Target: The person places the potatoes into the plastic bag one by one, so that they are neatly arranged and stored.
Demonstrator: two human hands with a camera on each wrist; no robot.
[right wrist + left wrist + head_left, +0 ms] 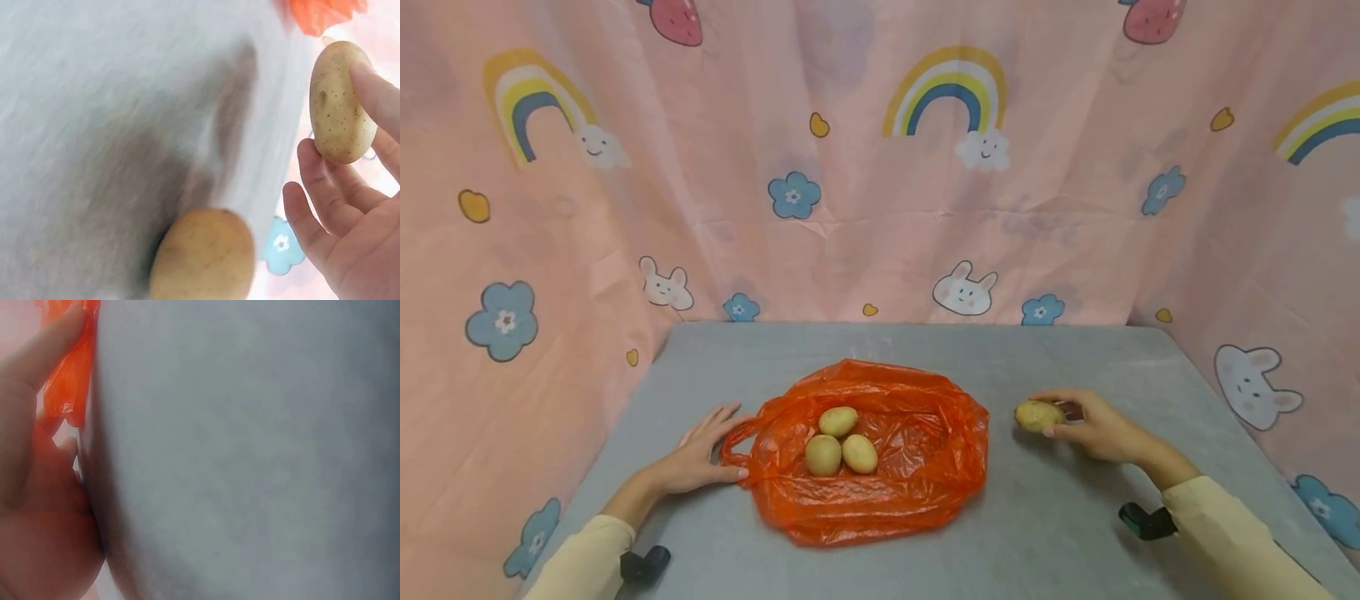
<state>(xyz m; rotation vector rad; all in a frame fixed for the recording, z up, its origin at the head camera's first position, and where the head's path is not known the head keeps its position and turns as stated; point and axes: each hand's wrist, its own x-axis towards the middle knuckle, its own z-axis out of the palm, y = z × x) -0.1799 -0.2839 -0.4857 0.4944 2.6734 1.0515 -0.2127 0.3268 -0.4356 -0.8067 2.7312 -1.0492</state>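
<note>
An orange-red plastic bag (880, 529) lies spread with its mouth facing up, and several potatoes (860, 454) sit in its left part. My left hand (696, 458) rests at the bag's left handle, fingers extended, the thumb touching the bag's edge. In the left wrist view the thumb (47, 347) lies against the orange plastic. To the right of the bag, my right hand (1097, 427) pinches an oval yellow potato (340, 103) between thumb and fingers, raised above the table. Below that hand in the right wrist view, another potato (203, 259) is on the table; the head view hides it.
The grey table (1060, 533) runs back to a pink curtain (880, 267) printed with rainbows, rabbits and flowers, which also hangs at both sides. Dark wrist-worn devices (646, 565) show below both forearms.
</note>
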